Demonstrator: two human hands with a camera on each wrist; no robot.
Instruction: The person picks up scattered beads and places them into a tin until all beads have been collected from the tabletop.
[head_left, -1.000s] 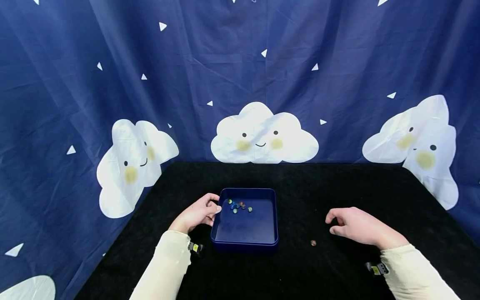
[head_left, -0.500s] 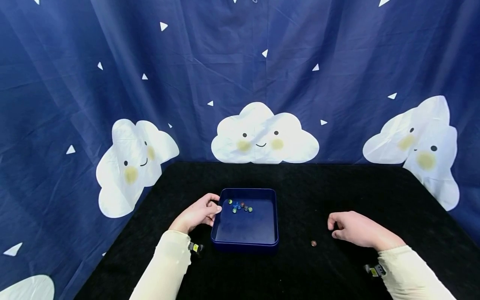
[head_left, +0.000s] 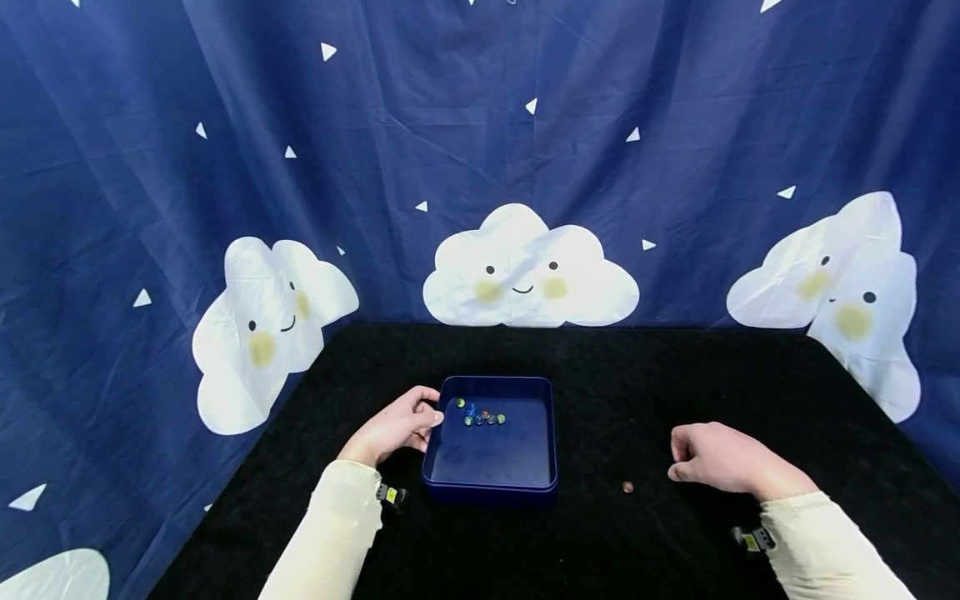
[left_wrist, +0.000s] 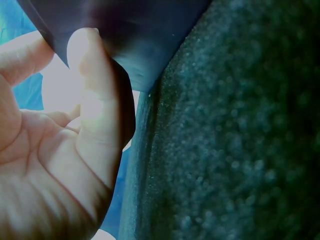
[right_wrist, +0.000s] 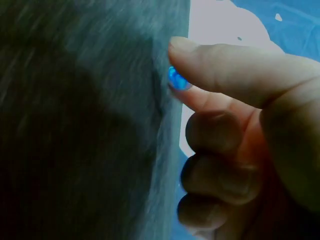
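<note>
In the head view my left hand [head_left: 397, 427] grips the left wall of a square dark blue tray [head_left: 491, 486], thumb over the rim. The left wrist view shows that thumb [left_wrist: 92, 95] against the tray's wall [left_wrist: 145, 45]. Several small glass marbles [head_left: 491, 419], green, blue and reddish, lie together toward the tray's back left. To the right of the tray, my right hand [head_left: 723, 457] is over the black cloth. Its thumb and index finger pinch a blue marble [right_wrist: 178, 79], plain in the right wrist view; the other fingers are curled in.
A reddish-brown marble [head_left: 627, 487] lies on the black cloth [head_left: 600, 550] between the tray and my right hand. Behind the table hangs a dark blue curtain [head_left: 450, 125] with white smiling clouds.
My right hand has shifted slightly to the right, its thumb and index finger drawing together. Some marbles in the tray have rolled a little toward the front. My left hand stays put.
</note>
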